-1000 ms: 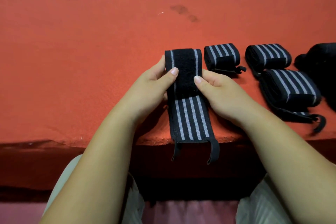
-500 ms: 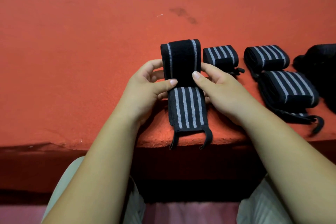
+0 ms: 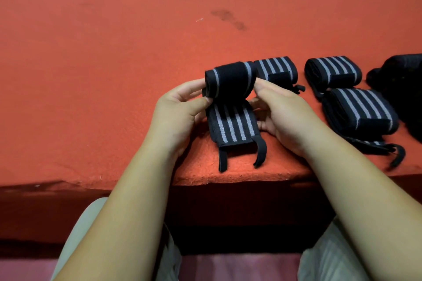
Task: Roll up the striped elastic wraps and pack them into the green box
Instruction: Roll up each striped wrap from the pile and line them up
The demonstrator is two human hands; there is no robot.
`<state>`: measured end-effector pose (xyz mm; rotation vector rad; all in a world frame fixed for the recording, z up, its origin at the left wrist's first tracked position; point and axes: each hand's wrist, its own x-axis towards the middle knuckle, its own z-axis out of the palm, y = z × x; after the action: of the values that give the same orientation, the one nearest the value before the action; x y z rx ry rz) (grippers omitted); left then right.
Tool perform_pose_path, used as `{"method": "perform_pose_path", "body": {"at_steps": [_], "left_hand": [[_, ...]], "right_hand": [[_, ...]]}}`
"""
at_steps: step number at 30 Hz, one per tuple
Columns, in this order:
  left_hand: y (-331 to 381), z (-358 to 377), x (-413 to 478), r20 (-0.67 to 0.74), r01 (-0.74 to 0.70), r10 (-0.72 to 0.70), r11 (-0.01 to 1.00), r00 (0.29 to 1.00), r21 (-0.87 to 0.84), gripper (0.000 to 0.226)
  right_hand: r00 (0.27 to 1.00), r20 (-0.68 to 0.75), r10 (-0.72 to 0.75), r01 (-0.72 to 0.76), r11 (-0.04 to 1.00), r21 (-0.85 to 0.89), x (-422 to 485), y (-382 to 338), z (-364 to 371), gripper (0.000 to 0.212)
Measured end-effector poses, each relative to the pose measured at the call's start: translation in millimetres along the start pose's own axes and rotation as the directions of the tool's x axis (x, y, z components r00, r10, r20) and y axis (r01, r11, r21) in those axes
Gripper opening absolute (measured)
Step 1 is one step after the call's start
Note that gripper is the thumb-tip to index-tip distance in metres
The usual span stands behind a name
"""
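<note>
A black elastic wrap with grey stripes (image 3: 230, 125) lies near the front edge of the red table, its far end rolled into a thick coil. My left hand (image 3: 175, 118) pinches the coil's left end between thumb and fingers. My right hand (image 3: 280, 112) grips its right end. The unrolled tail points toward me, and its black loop ends rest near the edge. Three rolled striped wraps sit to the right: one (image 3: 277, 72) just behind my right hand, another (image 3: 333, 74) farther right, a third (image 3: 360, 112) in front of it. No green box is in view.
The red felt-covered table (image 3: 114, 75) spreads far to the left and back, with a dark stain (image 3: 228, 18) behind the wraps. A dark bundle (image 3: 404, 89) lies at the right border. The table's front edge drops off just below the wrap's tail, above my lap.
The coil has grown as both hands rolled it toward me. The free tail has shortened, and its loop ends have come up from over the edge onto the table.
</note>
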<state>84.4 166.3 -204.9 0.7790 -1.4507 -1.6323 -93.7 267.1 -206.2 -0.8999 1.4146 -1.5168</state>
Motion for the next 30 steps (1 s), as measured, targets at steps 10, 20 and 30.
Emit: {"method": "perform_pose_path", "body": {"at_steps": [10,20,30], "left_hand": [[9.7,8.6,-6.0,-0.004,0.036,-0.036,0.998,0.999,-0.051,0.043],[7.8,11.2,-9.2,0.244,0.106,-0.14,0.983,0.96,0.148,0.038],[-9.1,6.4,-1.3,0.098,0.105,-0.116,0.989,0.988,0.107,0.039]], "right_hand": [[0.996,-0.037,-0.078,0.077,0.997,-0.032,-5.2,4.8,-2.3,0.06],[0.982,-0.086,-0.17,0.152,0.972,-0.179,1.9,13.0,-3.6,0.071],[0.971,-0.08,-0.227,0.2,0.945,-0.259,4.9,16.4,-3.5,0.058]]}}
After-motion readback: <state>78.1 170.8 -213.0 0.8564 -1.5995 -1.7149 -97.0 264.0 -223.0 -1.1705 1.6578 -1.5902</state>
